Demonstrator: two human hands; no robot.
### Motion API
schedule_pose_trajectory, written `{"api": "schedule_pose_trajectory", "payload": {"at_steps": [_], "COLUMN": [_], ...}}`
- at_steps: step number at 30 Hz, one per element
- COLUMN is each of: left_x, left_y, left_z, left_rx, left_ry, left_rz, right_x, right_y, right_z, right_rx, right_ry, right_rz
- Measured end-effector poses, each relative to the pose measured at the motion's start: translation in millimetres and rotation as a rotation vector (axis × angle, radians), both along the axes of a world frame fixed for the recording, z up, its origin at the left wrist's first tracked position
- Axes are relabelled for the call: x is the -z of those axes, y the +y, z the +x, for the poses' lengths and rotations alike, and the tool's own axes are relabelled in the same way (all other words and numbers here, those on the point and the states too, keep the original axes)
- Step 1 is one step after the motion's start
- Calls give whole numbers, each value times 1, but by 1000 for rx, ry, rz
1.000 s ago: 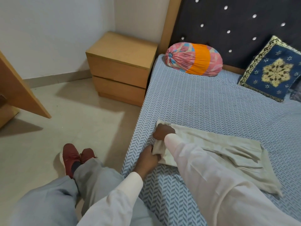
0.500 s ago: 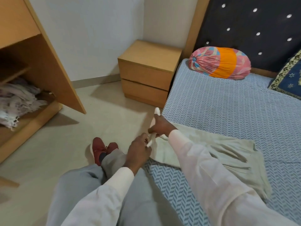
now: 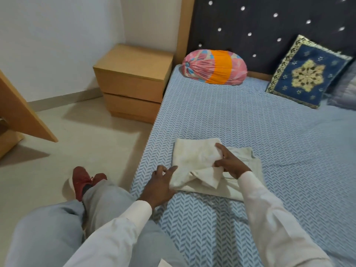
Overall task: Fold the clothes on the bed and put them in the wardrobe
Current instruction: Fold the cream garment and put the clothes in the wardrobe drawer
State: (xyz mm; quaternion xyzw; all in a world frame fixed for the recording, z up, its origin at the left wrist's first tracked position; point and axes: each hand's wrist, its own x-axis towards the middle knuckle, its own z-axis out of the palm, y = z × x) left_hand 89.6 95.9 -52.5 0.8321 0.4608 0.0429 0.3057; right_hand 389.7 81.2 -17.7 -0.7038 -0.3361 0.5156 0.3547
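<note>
Nearest the camera, grey trouser legs (image 3: 57, 228) and two white sleeves are cut off by the lower edge; red shoes (image 3: 84, 180) are partly hidden behind the knees. The left hand (image 3: 159, 185) is laid at the near-left corner of the folded cream garment (image 3: 194, 157), fingers loosely spread and touching its edge; the thumb is not seen. The right hand (image 3: 231, 162) is pressed flat on the garment's middle, forefinger and thumb splayed apart, with a twisted flap bunched just below the thumb. The garment, soft and creased, roughly rectangular, lies on the bed (image 3: 212, 116) near its left edge, on a blue-and-white herringbone sheet. To the left, a slanted wooden wardrobe panel (image 3: 23, 116) is only partly in view; its contents cannot be made out. Beyond, a plain two-drawer wooden bedside cabinet (image 3: 133, 81) stands against the bed, drawers closed. Against the dark studded headboard (image 3: 269, 26) rest a pink-and-orange bolster (image 3: 214, 67) and a blue cushion with gold embroidery (image 3: 306, 76).
</note>
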Motion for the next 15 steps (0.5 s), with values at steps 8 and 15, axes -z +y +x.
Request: {"api": "schedule_pose_trajectory", "payload": {"at_steps": [8,15], "left_x": [13,18], "left_y": [-18,-26], "left_z": [38,66], "left_rx": [115,190], "left_ry": [92,157], "left_rz": [60,95], "right_x": [3,0], "right_y": [-45,-55], "right_z": [71,108], "right_rx": [89,228], "right_ry": [0,-42], "right_rz": [0,-3]}}
